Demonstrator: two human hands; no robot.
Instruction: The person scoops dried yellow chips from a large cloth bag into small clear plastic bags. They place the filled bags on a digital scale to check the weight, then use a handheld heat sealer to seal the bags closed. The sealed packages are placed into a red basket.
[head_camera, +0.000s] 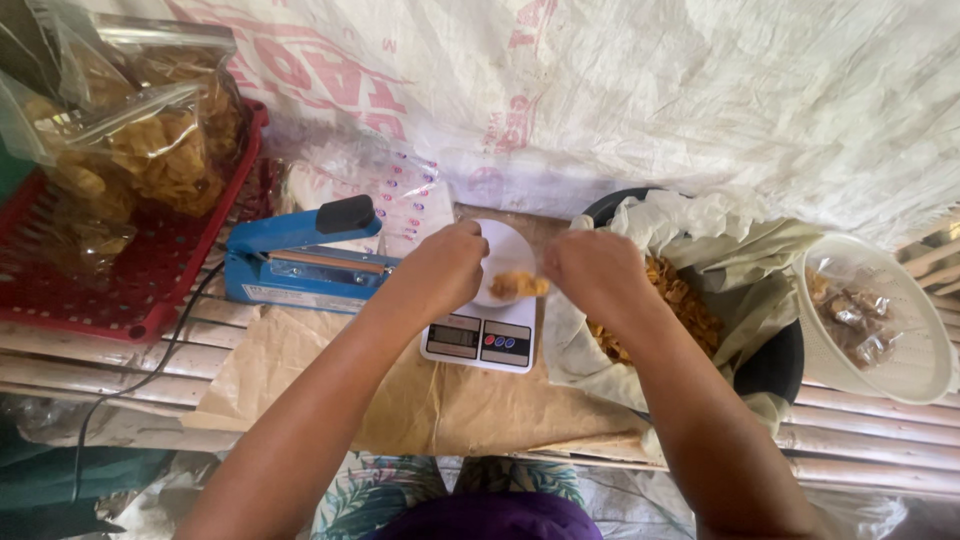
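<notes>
Left hand: left hand (440, 268) hovers over the kitchen scale (483, 335), fingers curled down pinching the left edge of a small clear bag of chips (518, 285).
Right hand: right hand (592, 270) pinches the bag's right edge, likely holding its mouth open.
Bag: lies above the scale's white pan, long axis left-right.
Edges: blue heat sealer (300, 255) just left; lined black tub of chips (690, 300) touching right.
Count: one scale, one sealer, one white basket (900, 340), several filled bags in the red crate (150, 260).
</notes>
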